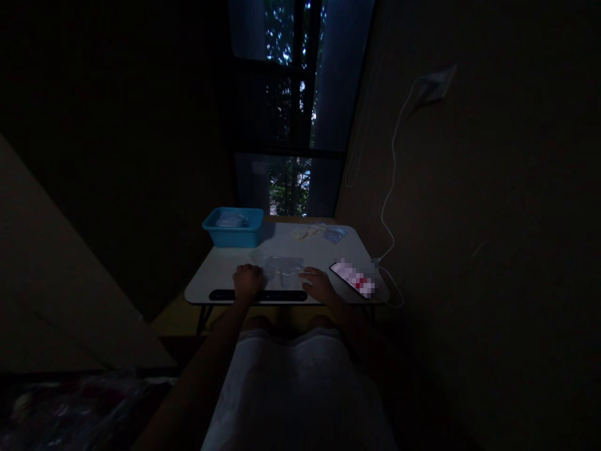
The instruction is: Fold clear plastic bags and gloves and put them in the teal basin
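A small pale folding table (220, 269) stands in a dark room in front of me. On its near half lies a clear plastic bag or sheet (280, 268). My left hand (247, 282) rests at the sheet's left edge with its fingers curled under. My right hand (318, 283) lies at the sheet's right edge, palm down, fingers pointing left onto the plastic. Whether either hand grips the plastic is too dim to tell.
A blue plastic tub (233, 227) with something clear inside stands at the table's far left. Small pale packets (322, 233) lie at the far right. A phone (354, 279) on a white cable (392, 188) lies at the right edge. A window (291, 106) is behind.
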The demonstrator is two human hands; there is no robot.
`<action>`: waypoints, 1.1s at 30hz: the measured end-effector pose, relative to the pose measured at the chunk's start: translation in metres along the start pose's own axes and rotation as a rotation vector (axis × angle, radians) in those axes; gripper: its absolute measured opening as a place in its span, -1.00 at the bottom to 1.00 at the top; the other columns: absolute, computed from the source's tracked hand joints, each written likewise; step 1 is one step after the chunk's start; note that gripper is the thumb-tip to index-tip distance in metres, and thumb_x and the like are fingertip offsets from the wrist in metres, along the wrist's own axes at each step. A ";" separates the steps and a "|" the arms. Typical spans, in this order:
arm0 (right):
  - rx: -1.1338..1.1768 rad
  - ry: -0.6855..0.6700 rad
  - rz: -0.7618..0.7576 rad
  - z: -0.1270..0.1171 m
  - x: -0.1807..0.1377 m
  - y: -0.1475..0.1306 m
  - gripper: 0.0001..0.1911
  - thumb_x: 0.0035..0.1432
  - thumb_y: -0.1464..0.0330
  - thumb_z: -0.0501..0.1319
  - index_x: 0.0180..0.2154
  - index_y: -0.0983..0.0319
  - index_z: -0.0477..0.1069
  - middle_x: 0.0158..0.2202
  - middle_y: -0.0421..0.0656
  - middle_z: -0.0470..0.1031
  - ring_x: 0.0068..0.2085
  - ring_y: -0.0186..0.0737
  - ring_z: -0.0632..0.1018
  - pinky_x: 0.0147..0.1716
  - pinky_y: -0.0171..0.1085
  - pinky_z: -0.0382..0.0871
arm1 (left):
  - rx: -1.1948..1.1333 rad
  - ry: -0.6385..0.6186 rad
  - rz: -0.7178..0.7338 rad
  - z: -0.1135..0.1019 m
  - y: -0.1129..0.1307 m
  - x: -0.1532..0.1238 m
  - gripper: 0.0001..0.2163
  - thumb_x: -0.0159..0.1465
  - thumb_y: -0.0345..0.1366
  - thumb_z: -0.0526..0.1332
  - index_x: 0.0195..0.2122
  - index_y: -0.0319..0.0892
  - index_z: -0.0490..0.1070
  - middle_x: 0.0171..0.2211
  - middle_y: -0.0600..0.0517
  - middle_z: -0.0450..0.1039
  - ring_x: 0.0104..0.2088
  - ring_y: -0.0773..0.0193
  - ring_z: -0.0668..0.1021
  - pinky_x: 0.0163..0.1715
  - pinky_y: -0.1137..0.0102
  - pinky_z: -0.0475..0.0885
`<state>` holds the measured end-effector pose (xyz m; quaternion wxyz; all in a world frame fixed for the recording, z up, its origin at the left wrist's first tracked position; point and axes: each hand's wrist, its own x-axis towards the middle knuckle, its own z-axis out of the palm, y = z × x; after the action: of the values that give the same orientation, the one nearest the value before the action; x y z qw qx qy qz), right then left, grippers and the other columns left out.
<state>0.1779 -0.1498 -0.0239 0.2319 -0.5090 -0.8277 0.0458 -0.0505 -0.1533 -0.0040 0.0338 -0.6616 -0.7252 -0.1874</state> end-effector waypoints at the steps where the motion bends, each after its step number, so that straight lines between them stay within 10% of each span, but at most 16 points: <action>1: -0.002 -0.001 -0.002 0.001 0.000 0.001 -0.61 0.00 0.40 0.12 -0.08 0.10 0.39 0.03 -0.15 0.34 0.04 -0.21 0.34 0.03 -0.17 0.15 | -0.008 0.002 0.010 -0.001 0.000 -0.001 -0.71 0.15 -0.27 -0.01 -0.24 -0.15 0.48 -0.20 -0.13 0.43 -0.12 0.03 0.37 -0.25 0.26 0.27; 33: -0.128 -0.047 -0.047 -0.005 -0.006 -0.006 -0.57 0.06 0.30 0.09 0.02 0.15 0.29 0.20 -0.08 0.08 0.18 -0.11 0.14 0.06 -0.07 0.09 | -0.050 -0.146 0.389 0.007 0.005 -0.001 -0.69 0.18 -0.33 -0.03 -0.09 -0.10 0.36 -0.01 -0.03 0.36 0.02 0.22 0.34 -0.03 0.24 0.15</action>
<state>0.1773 -0.1581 -0.0196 0.1803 -0.5020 -0.8459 -0.0004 -0.0440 -0.1518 -0.0093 0.0000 -0.8017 -0.5793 -0.1470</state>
